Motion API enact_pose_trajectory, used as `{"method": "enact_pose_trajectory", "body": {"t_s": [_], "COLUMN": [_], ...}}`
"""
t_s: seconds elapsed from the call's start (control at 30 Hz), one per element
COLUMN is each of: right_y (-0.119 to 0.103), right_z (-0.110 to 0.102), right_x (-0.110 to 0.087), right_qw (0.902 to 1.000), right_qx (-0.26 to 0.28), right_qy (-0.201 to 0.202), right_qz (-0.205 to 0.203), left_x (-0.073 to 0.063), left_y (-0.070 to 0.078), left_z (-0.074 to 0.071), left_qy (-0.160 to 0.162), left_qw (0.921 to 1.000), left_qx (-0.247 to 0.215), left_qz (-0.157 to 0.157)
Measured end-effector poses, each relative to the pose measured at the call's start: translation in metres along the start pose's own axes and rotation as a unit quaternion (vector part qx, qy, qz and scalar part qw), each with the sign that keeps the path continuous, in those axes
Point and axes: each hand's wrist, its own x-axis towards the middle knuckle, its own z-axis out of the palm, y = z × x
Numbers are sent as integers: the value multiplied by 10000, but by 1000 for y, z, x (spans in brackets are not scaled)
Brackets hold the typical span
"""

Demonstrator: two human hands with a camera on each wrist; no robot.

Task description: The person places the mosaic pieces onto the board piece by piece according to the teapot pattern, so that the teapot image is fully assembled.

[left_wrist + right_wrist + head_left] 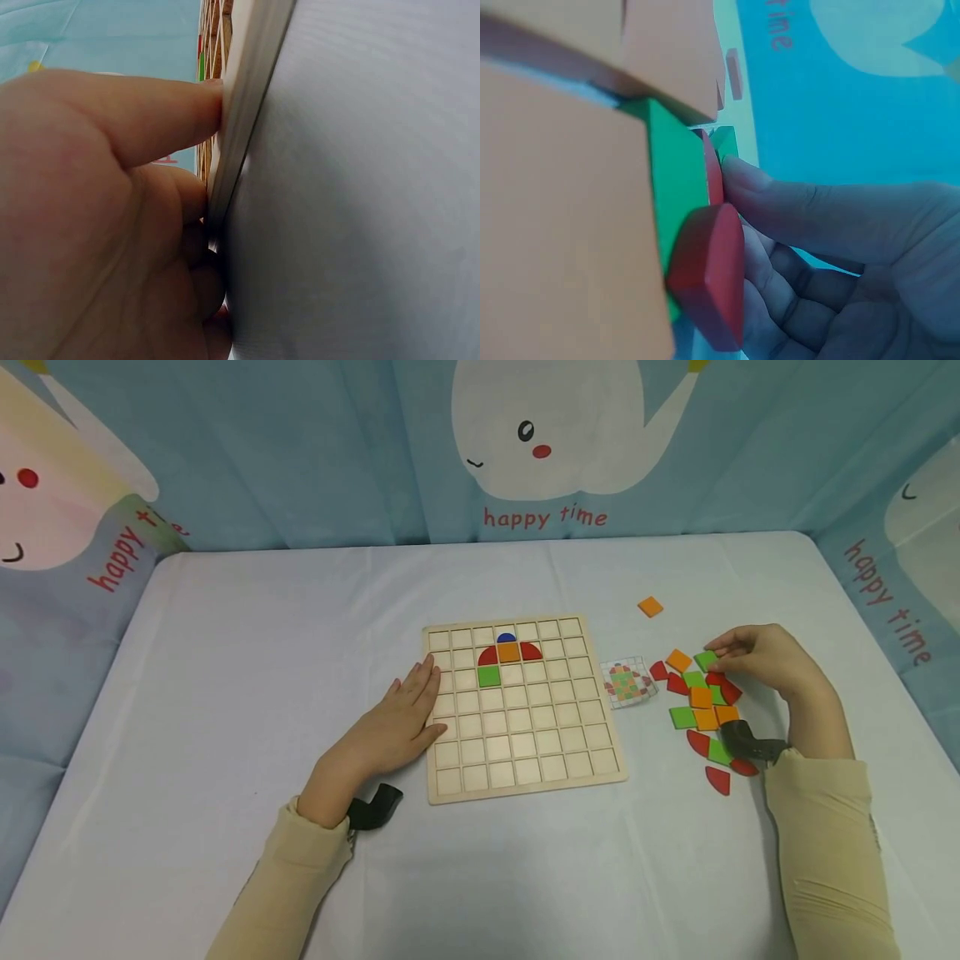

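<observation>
A wooden grid board (493, 724) lies on the table. In its upper cells sit a blue half-circle (507, 637), an orange square (508, 652), red quarter-circles (531, 651) on either side, and a green square (489, 676). My left hand (390, 727) rests against the board's left edge, fingers straight; the left wrist view shows the thumb (187, 112) touching the rim. At the far end of a loose pile, my right hand (765, 660) pinches a green square tile (705, 661) between thumb and fingers. In the right wrist view the thumb (750, 180) partly covers that tile (724, 140).
Several orange, green and red tiles (701, 697) lie in the pile at the right. A lone orange tile (650, 607) lies beyond it. Between board and pile is a small pattern card (628, 682). A printed curtain (315, 452) hangs behind the table.
</observation>
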Motion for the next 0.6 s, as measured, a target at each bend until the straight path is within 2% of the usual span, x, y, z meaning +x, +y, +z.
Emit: {"method": "enact_pose_trajectory", "body": {"t_s": [0.3,0.6], "right_y": [-1,1], "right_z": [-1,-2], "right_x": [0,0], "right_qw": [10000,9998], "right_qx": [22,31], "right_qy": [-94,-38], "right_qz": [-11,-208], "left_x": [0,-1], "left_y": [1,2], "left_z": [-1,-2], "left_qy": [-25,-2], "left_qw": [10000,10000], "left_qx": [-45,-12], "left_qz": [-58,-30]}}
